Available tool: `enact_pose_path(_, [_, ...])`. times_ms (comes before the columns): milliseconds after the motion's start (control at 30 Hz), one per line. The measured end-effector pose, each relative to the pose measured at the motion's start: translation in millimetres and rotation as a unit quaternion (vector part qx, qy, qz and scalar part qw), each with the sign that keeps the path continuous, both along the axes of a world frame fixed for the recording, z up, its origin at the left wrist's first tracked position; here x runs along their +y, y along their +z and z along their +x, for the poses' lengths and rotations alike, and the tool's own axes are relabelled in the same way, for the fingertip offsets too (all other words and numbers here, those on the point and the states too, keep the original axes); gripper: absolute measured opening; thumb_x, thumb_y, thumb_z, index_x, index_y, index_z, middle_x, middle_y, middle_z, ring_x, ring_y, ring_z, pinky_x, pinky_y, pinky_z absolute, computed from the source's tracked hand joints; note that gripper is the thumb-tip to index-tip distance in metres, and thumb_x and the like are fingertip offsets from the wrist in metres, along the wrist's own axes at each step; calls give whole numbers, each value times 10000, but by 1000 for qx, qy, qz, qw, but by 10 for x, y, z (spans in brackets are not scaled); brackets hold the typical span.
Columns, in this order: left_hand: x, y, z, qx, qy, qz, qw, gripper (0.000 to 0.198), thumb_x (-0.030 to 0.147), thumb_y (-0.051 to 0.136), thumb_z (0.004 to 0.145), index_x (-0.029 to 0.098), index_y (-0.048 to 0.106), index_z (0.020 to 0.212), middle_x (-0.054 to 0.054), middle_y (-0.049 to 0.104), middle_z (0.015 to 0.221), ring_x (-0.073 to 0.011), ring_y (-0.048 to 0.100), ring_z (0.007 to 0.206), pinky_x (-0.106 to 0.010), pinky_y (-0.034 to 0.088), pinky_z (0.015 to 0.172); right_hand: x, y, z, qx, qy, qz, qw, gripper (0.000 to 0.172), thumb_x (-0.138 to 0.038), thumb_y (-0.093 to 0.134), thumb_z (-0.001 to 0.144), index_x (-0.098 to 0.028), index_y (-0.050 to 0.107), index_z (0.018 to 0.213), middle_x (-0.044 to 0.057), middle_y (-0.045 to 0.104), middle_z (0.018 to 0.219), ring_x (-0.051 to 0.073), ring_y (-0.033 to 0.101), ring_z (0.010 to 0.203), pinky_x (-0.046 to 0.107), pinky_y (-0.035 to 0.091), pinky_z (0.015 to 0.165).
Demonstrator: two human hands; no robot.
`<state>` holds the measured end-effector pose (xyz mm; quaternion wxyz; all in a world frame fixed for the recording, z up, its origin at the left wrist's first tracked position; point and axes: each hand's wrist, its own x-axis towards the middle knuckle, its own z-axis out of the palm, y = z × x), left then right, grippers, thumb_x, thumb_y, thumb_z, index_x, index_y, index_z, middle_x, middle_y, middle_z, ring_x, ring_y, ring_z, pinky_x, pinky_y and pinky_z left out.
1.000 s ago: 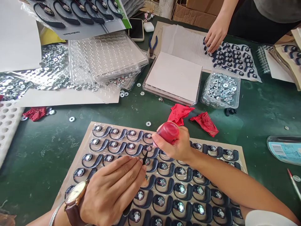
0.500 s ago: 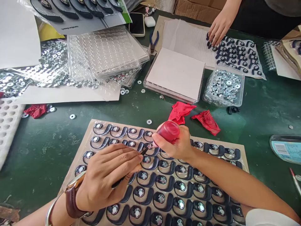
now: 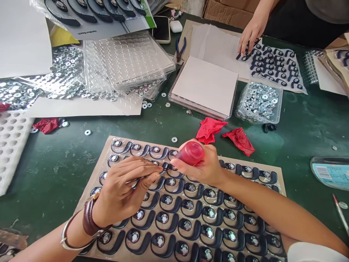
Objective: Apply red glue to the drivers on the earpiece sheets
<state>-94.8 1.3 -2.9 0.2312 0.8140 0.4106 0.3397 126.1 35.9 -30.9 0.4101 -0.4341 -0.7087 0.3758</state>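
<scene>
Red bottle is resting clasped in right hand, left hand pinching tweezers near cardboard's far edge, finished ear-hooks not showing distinctly.

A phone lies beside a white case; blue-handled pliers lie near both. A clear box contains metal rings. Two crumpled red cloths lie on the green table, near the box. Cardboard boxes stand beyond the far table edge
</scene>
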Motion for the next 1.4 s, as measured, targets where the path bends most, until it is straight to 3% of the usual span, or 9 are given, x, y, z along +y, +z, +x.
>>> enact_pose_path(200, [-286,24,-93,49,-72,106,991,211,87,573,857,89,675,1042,-80,749,939,-171,706,918,-309,550,894,-137,184,43,8,-15,-80,997,301,-464,719,776,-190,614,712,10,635,640,119,571,538,261,492,539])
enact_pose_path(400, [-644,-48,-144,132,-113,128,976,263,162,480,958,71,652,1136,-103,723,1108,-193,629,1158,-356,494,1058,-314,-25,-6,98,-14,-108,989,218,-380,697,811,-195,600,872,9,659,629,146,620,560,288,544,575])
enact_pose_path(567, [-658,-66,-61,156,-110,185,964,228,144,543,930,63,670,1102,-99,730,1091,-191,638,1145,-332,465,1095,-348,-116,-24,64,13,-61,996,190,-337,728,789,-195,619,853,17,684,691,138,634,576,274,555,592])
enact_pose_path(733, [-694,-33,-35,159,-108,163,968,269,125,440,970,48,670,1086,-115,711,1140,-208,602,1202,-352,425,1126,-344,-130,-13,32,1,13,999,200,-320,756,762,-203,613,839,5,693,724,125,635,579,245,544,574])
enact_pose_path(1200, [-697,-52,-68,161,-115,143,970,273,103,484,940,49,649,1151,-119,710,1144,-216,590,1224,-362,429,1126,-316,-69,-8,37,-42,-72,996,176,-341,707,787,-201,610,834,16,695,626,161,647,550,301,564,601])
enact_pose_path(1400, [-707,-51,-84,164,-116,132,971,293,94,471,938,55,639,1175,-125,702,1160,-220,595,1217,-373,454,1101,-294,-54,-34,29,-35,-74,996,209,-376,714,781,-191,625,815,21,678,611,163,632,545,297,541,563])
